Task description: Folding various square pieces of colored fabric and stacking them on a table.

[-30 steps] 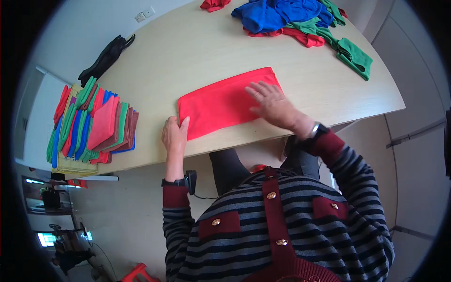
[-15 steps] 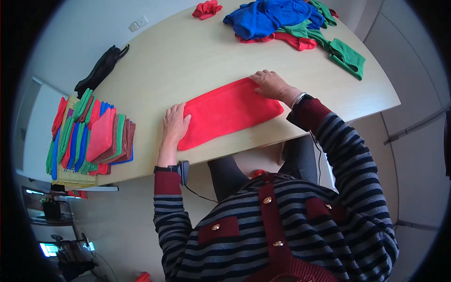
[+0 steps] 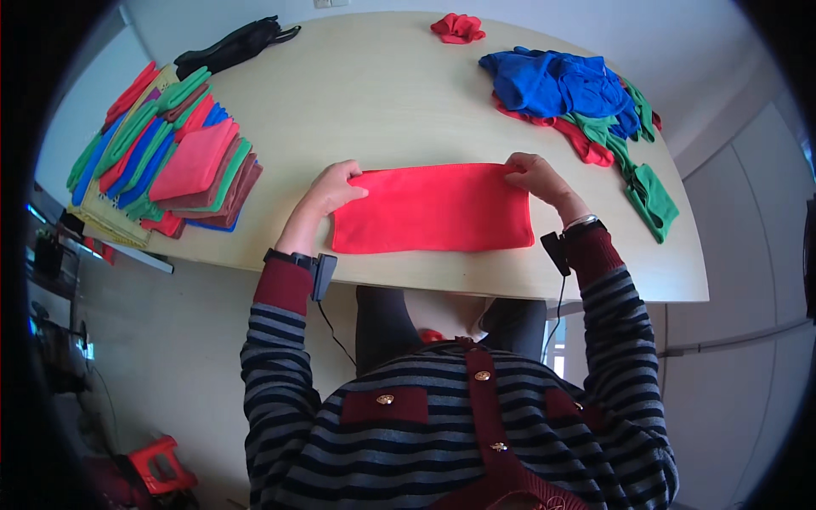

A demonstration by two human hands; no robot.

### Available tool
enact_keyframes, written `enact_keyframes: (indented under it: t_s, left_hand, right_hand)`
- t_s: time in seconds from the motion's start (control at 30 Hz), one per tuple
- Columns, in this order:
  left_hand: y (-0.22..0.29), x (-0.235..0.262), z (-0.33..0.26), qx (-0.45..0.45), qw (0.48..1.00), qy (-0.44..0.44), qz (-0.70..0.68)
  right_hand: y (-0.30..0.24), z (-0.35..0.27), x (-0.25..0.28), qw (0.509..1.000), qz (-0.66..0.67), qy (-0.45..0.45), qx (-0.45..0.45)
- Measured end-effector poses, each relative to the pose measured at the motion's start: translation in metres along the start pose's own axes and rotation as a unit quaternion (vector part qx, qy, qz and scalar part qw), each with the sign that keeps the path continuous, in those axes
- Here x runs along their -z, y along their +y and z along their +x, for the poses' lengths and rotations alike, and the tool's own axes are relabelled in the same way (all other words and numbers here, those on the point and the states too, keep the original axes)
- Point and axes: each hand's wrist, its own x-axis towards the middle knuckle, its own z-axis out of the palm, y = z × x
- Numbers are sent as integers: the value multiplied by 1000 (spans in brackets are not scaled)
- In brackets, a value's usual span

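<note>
A red cloth (image 3: 432,211), folded into a flat oblong, lies before me near the table's front edge. At its far left corner my left hand (image 3: 338,187) is closed, thumb and fingers pinching the edge. My right hand (image 3: 535,177) pinches the far right corner in the same way. The cloth's far edge runs nearly straight between the two hands. Its near edge lies on the table.
Folded cloths (image 3: 195,161) in red, green, blue and brown are stacked at the left on a yellow patterned base (image 3: 110,223). A black bag (image 3: 234,51) lies behind them. Far right is a loose heap of blue cloth (image 3: 557,83) with red and green pieces; a crumpled red cloth (image 3: 459,28) lies farther back.
My hands have gone from lying on the cloth to pinching its far corners. The cloth now lies squarer to me. My view has turned, shifting the whole table in the picture.
</note>
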Motion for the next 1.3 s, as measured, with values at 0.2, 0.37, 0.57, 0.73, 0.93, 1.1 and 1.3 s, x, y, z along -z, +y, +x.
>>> enact_keyframes:
  t_s: [0.2, 0.37, 0.57, 0.73, 0.93, 1.1, 1.3]
  left_hand:
    - [-29, -11, 27, 11, 994, 95, 47]
    - [-29, -16, 8, 19, 983, 163, 79]
    - [26, -48, -68, 7, 920, 299, 255]
    - [25, -75, -103, -7, 893, 322, 313]
    - [16, -91, -108, -9, 896, 349, 276]
    - [23, -99, -130, -33, 908, 327, 260]
    - [31, -102, -134, -42, 909, 334, 247]
  right_hand:
    - [43, 14, -19, 994, -74, 63, -44]
    - [41, 3, -32, 988, -23, 117, -95]
    - [22, -64, -53, 976, -57, 193, -80]
    - [-7, -102, -84, 961, -58, 249, -104]
    - [-3, -120, -103, 936, -100, 332, -56]
    - [-10, -152, -99, 934, -102, 319, -124]
    - [0, -158, -97, 926, -108, 348, -99]
